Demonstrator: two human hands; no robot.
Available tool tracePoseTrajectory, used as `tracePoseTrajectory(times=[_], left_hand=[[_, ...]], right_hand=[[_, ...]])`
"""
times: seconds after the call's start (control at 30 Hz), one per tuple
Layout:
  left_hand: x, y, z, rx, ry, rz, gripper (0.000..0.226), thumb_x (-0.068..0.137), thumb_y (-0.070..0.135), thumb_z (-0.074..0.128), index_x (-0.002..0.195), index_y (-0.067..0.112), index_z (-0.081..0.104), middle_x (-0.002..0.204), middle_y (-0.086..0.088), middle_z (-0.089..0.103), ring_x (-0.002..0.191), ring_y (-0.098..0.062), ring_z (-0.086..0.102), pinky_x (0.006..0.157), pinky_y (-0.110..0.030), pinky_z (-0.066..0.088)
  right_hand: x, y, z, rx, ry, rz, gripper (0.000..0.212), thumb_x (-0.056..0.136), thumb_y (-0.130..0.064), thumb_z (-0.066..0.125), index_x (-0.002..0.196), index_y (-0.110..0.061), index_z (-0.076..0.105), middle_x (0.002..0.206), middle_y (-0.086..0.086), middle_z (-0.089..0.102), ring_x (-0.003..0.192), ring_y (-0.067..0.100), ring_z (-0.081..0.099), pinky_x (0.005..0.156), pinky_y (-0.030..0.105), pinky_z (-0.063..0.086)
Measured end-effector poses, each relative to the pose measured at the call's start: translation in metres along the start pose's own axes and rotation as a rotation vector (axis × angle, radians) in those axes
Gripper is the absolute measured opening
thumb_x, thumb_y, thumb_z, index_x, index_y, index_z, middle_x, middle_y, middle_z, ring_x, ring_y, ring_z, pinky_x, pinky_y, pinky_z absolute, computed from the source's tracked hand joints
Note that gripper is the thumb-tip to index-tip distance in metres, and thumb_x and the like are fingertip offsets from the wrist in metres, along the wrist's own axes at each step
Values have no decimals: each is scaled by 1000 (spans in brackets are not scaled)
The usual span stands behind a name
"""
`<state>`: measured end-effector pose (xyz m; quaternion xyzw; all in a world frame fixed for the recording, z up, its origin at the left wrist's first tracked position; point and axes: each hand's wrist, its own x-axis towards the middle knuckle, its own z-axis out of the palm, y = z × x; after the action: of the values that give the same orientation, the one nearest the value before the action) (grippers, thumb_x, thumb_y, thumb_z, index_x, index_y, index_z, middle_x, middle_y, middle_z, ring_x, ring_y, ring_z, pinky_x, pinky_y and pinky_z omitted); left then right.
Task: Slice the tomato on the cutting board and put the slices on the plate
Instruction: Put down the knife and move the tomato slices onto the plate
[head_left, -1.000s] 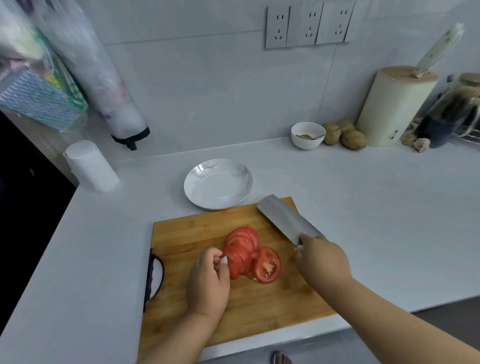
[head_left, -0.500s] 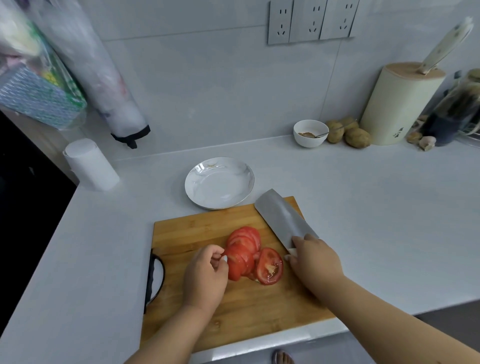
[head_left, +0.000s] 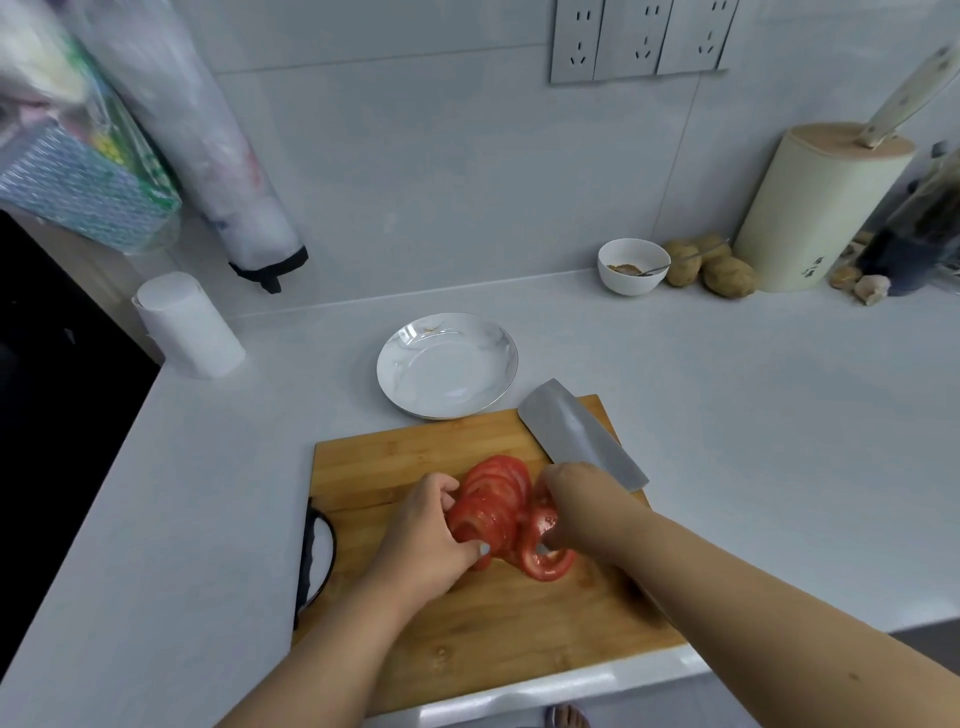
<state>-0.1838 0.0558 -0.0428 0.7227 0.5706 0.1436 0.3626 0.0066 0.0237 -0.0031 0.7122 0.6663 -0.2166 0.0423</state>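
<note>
The left hand (head_left: 423, 540) curls its fingers against the left side of the sliced tomato (head_left: 493, 506) on the cutting board (head_left: 467, 623), while the right hand (head_left: 576, 512) presses in from the right, its grip hidden. The cleaver (head_left: 582, 434) lies just behind the right hand, and the empty plate (head_left: 447, 364) sits on the table just beyond the board.

Home kitchen, tiled wall (head_left: 415, 171), knife block (head_left: 815, 208), potatoes (head_left: 727, 275)

Red tomato slices (head_left: 496, 506) fanned on the wooden cutting board (head_left: 415, 457); white plate (head_left: 447, 366) bare.
</note>
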Motion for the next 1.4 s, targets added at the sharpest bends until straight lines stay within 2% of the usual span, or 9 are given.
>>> tracePoseTrajectory(times=[0.2, 0.3, 0.53, 0.73, 0.9, 1.13, 1.23, 1.33, 1.4], left_hand=[[-2, 1, -9, 32, -56, -12, 43, 59, 40, 84, 90, 32, 55, 97, 9, 52, 85, -6, 52, 71, -24, 46], [-5, 1, -13, 2, -102, -38, 37, 59, 41, 84, 84, 31, 59, 90, 9, 61, 80, -7, 58, 70, -27, 50], [-8, 3, -29, -197, -173, -113, 32, 60, 35, 86, 81, 26, 65, 83, 5, 69, 77, -10, 64, 63, -24, 47], [24, 11, -62, -546, -51, -175, 29, 64, 23, 83, 86, 13, 68, 78, -5, 72, 60, -14, 58, 48, -24, 41], [81, 24, -82, -654, 122, -251, 25, 71, 25, 79, 85, 8, 68, 71, -7, 69, 53, -17, 50, 56, -27, 46], [159, 40, -88, -832, 198, -335, 17, 78, 19, 75, 81, 7, 64, 67, -8, 62, 48, -13, 47, 47, -20, 47], [187, 32, -79, -838, 229, -407, 18, 79, 17, 74, 79, 6, 60, 71, -9, 63, 51, -14, 56, 56, -26, 53], [213, 14, -68, -761, 209, -488, 24, 80, 11, 72, 96, -2, 61, 90, -18, 68, 69, -25, 69, 71, -38, 58], [222, 6, -65, -492, 174, -492, 30, 84, 15, 66, 106, -4, 61, 101, -19, 68, 85, -29, 68, 78, -35, 57]], right_hand=[[0, -8, -1, 69, -103, 40, 23, 77, -26, 78, 87, -16, 60, 96, 5, 65, 82, 19, 57, 56, 20, 39], [-2, -8, -2, 161, -85, 31, 20, 75, -22, 79, 83, -19, 61, 95, 2, 68, 82, 17, 60, 62, 21, 43], [-7, -9, -22, 348, -64, -63, 30, 73, -26, 82, 70, -24, 52, 68, -10, 51, 62, 5, 46, 53, 18, 34], [20, -10, -72, 648, 106, 3, 21, 73, -21, 83, 76, -16, 63, 65, -7, 56, 57, 6, 49, 57, 21, 40], [78, -19, -90, 1005, 220, 130, 19, 79, -9, 78, 79, -5, 60, 60, 3, 55, 48, 10, 47, 35, 11, 34], [160, -24, -86, 1165, 218, 352, 29, 85, -16, 72, 67, -10, 49, 59, 10, 53, 49, 21, 45, 49, 28, 35], [183, -24, -79, 1155, 139, 437, 32, 88, -18, 69, 66, -7, 49, 60, 10, 53, 56, 24, 50, 55, 30, 38], [196, -24, -69, 1059, 110, 482, 27, 89, -20, 67, 71, -6, 52, 65, 10, 55, 57, 24, 51, 58, 31, 43], [197, -25, -70, 1030, 97, 480, 23, 91, -11, 62, 70, -10, 51, 70, 7, 55, 60, 21, 53, 60, 30, 48]])
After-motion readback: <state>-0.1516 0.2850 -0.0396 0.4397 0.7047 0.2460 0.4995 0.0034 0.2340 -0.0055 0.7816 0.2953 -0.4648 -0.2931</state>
